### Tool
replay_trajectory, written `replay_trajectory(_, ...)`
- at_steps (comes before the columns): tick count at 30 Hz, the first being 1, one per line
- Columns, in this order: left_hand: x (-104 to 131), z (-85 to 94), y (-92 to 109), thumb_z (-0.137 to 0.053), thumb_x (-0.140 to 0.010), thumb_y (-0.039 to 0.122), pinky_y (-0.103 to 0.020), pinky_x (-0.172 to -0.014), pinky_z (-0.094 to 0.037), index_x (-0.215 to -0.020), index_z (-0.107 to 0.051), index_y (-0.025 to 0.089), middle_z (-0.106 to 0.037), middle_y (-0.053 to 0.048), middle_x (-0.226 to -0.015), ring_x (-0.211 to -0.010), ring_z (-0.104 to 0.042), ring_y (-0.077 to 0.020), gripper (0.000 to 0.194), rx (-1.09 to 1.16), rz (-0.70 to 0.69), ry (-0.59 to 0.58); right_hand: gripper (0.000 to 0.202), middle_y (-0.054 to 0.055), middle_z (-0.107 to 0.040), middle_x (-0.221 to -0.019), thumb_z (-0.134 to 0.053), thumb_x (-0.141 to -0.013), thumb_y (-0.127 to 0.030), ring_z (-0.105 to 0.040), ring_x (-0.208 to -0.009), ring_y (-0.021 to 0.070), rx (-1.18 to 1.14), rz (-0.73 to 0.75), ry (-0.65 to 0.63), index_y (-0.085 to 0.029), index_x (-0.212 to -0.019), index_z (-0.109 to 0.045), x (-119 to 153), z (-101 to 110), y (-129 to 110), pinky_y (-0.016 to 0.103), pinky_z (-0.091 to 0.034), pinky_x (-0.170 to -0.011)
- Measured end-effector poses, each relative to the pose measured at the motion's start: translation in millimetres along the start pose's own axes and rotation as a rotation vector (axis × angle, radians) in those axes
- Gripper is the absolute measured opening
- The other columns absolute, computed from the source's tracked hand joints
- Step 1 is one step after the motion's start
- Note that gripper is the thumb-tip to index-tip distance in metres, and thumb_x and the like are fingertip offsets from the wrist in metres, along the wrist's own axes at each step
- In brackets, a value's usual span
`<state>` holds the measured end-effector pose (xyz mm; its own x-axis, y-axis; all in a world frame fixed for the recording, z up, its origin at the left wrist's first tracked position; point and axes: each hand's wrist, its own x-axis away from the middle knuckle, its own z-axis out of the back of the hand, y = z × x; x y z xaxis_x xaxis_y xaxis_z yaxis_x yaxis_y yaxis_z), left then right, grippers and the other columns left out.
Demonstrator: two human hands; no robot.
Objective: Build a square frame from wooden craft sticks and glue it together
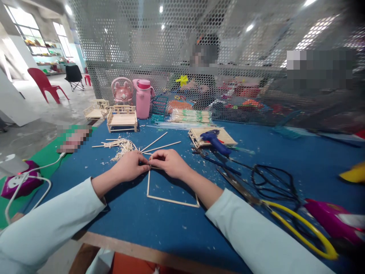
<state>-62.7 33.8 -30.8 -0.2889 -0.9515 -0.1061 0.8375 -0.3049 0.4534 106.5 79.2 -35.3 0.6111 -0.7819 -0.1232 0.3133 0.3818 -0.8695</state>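
A thin wooden stick frame (172, 200) lies on the blue table, its far left corner between my two hands. My left hand (130, 166) is closed at that corner, fingertips pressed together on the stick. Touching it from the right, my right hand (171, 163) pinches a stick at the same corner. My right wrist covers part of the frame's right side. Just beyond my hands, loose sticks (161, 147) fan out beside a pile of short wooden pieces (124, 147).
Small wooden bench models (122, 120) and a pink flask (143, 99) stand at the back left. A blue glue gun (216, 141) rests on a slatted wooden piece. Pliers, yellow-handled scissors (302, 224) and black cable (273, 182) lie right. Behind the mesh sits a person.
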Motion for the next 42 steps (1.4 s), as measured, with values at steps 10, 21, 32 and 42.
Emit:
replay_trajectory(10,1.1,-7.4,3.6,-0.053,-0.081,0.031,-0.023,-0.058,-0.036,-0.075,-0.071,0.018,-0.064,-0.002,-0.070,-0.065,-0.054,-0.0136,0.023,0.007,0.014,0.044,0.014,0.001,-0.063,-0.066,-0.063,-0.067,-0.028,-0.055,-0.060,0.0114,-0.059,-0.053,-0.022,-0.014,-0.069,-0.064,0.6,0.7,-5.2,0.024,-0.042,-0.059)
replay_trajectory(21,0.9,-7.1,3.1,-0.056,-0.080,0.029,-0.024,-0.068,-0.042,-0.081,-0.072,0.020,-0.069,-0.003,-0.080,-0.074,-0.059,-0.0157,0.018,0.011,-0.029,0.058,0.024,0.004,-0.065,-0.082,-0.058,-0.068,-0.024,-0.059,-0.076,0.0138,-0.048,0.034,0.138,-0.015,-0.090,-0.061,6.5,47.4,-15.1,0.030,-0.047,-0.073)
replay_trajectory(32,1.4,-7.1,4.0,-0.053,-0.080,0.030,-0.024,-0.062,-0.041,-0.075,-0.071,0.020,-0.069,-0.003,-0.077,-0.071,-0.060,-0.0159,0.021,-0.014,-0.027,0.057,0.009,0.009,-0.067,-0.072,-0.061,-0.070,-0.030,-0.061,-0.063,0.0267,1.035,-0.704,0.047,-0.026,-0.063,-0.057,146.8,100.6,-52.5,0.039,-0.041,-0.055)
replay_trajectory(42,0.8,-8.5,0.1,-0.053,-0.079,0.029,-0.023,-0.062,-0.040,-0.076,-0.071,0.020,-0.069,-0.003,-0.077,-0.070,-0.060,-0.0158,0.020,-0.025,-0.049,0.083,0.024,0.012,-0.069,-0.097,-0.047,-0.074,-0.032,-0.065,-0.086,0.0296,0.936,-0.552,0.201,-0.021,-0.088,-0.063,218.4,106.4,8.5,0.043,-0.051,-0.074)
